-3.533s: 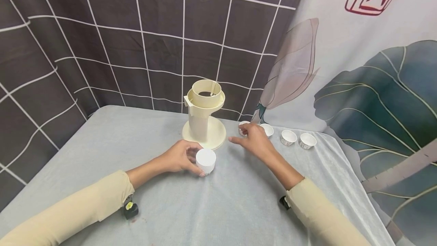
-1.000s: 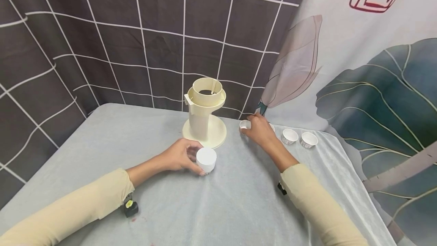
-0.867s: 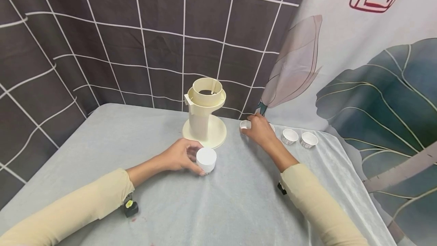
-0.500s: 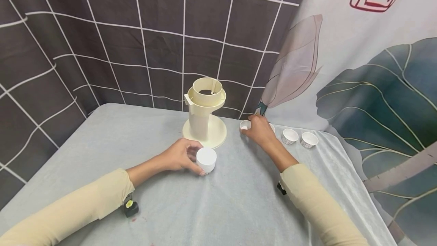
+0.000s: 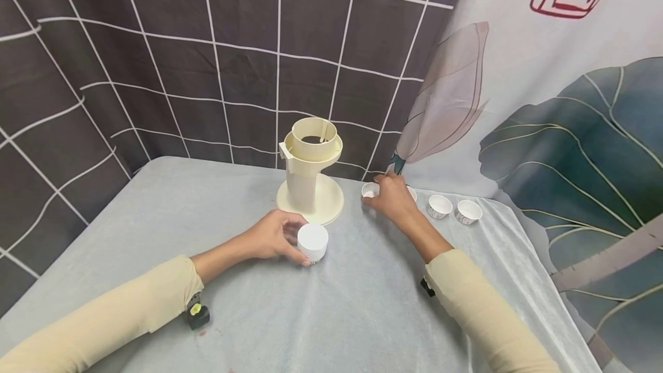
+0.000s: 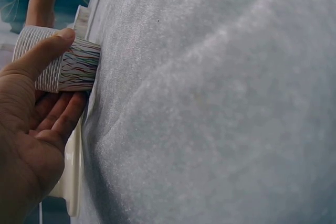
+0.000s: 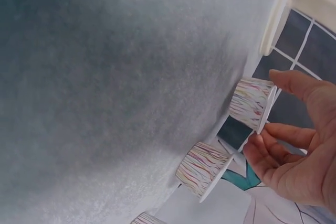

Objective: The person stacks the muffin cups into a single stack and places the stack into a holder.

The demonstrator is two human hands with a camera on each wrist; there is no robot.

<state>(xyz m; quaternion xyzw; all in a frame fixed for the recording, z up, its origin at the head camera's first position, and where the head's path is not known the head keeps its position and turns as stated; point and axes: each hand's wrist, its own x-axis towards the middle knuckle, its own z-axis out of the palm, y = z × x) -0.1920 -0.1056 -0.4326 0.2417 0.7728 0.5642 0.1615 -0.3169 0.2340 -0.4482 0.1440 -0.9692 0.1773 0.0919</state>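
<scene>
A nested stack of small white paper cups point(image 5: 313, 242) stands upright on the cloth. My left hand point(image 5: 271, 236) grips it from the side, its thumb across the rims and its fingers beneath in the left wrist view. Farther back on the right, my right hand point(image 5: 395, 198) holds a single paper cup point(image 7: 251, 102) by its rim between thumb and fingertips. That cup has coloured wavy stripes and sits upright, close to the table's back edge. A second striped cup point(image 7: 203, 169) is just beside those fingers, mostly hidden behind the hand in the head view.
Two more paper cups point(image 5: 439, 206) continue the row to the right. A cream plastic stand point(image 5: 303, 189) with a round base and a ring-shaped top rises between the hands at the back. Grey cloth point(image 5: 331, 315) covers the table; dark gridded curtain point(image 5: 243, 73) hangs behind.
My right hand, earlier spread with its thumb away from the leftmost cup, has closed on that cup's rim. Just now the cup has shifted slightly left. My left hand keeps the stack in place.
</scene>
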